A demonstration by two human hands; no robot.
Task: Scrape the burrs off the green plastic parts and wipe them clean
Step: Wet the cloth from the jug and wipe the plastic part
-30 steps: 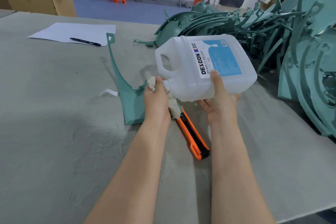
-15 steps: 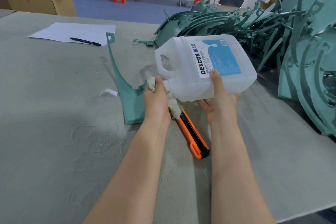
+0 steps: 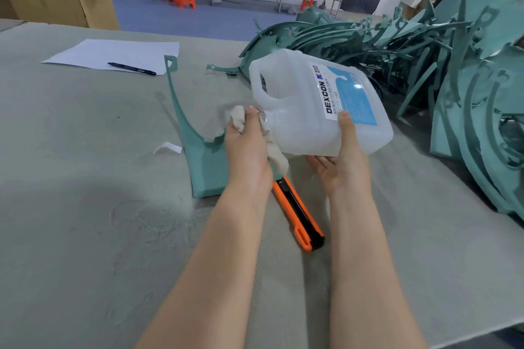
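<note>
One green plastic part (image 3: 204, 167) lies flat on the grey table, its thin arm reaching away to the far left. My left hand (image 3: 246, 156) hovers over it, closed on a white cloth (image 3: 276, 160) pressed against the mouth of a translucent jug (image 3: 314, 105). My right hand (image 3: 340, 161) holds the jug from below, thumb on its blue label, tipping the jug's mouth down to the left. An orange utility knife (image 3: 297, 218) rests on the table between my forearms.
A large heap of green plastic parts (image 3: 425, 45) covers the table's right and far right. White paper (image 3: 113, 55) with a black pen (image 3: 131, 68) lies far left. A small white strip (image 3: 167, 147) sits near the part. Cardboard boxes (image 3: 56, 0) stand beyond the table.
The jug has tilted a little steeper, its mouth lower against the cloth. Both hands stay in place.
</note>
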